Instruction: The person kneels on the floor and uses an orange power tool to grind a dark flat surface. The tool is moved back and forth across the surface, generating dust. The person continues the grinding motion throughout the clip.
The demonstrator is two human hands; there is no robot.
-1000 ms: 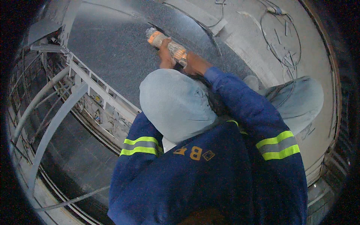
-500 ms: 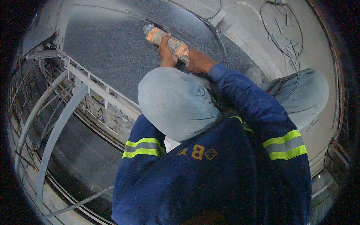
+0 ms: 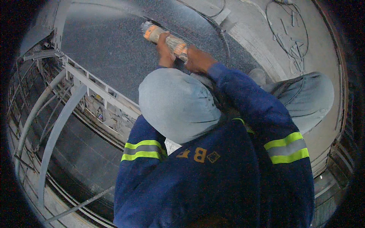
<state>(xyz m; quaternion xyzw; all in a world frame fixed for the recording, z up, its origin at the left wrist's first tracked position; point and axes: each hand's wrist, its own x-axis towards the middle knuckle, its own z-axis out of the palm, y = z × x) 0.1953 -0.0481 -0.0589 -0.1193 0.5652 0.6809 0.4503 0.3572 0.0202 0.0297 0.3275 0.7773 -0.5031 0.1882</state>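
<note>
An orange angle grinder [image 3: 175, 44], its body coated in pale dust or wrapping, lies slantwise over a dark speckled stone slab [image 3: 102, 49]. My left hand [image 3: 165, 51] is closed round the middle of its body. At the rear end, my right hand [image 3: 199, 60] grips it, fingers partly hidden. The grinder's head points to the far left, close to the slab's surface, and its disc is hardly visible. A pale streak of dust spreads leftward from the head across the slab.
My bent knee [image 3: 178, 102] rises just below the hands. A dark cable [image 3: 287, 36] loops over the dusty floor at right, among scattered offcut strips. On the left stand a pale metal frame [image 3: 100, 93] and curved bars [image 3: 57, 133], with debris behind them.
The grinder and both hands have shifted slightly to the left and away from me. Both hands keep their grip.
</note>
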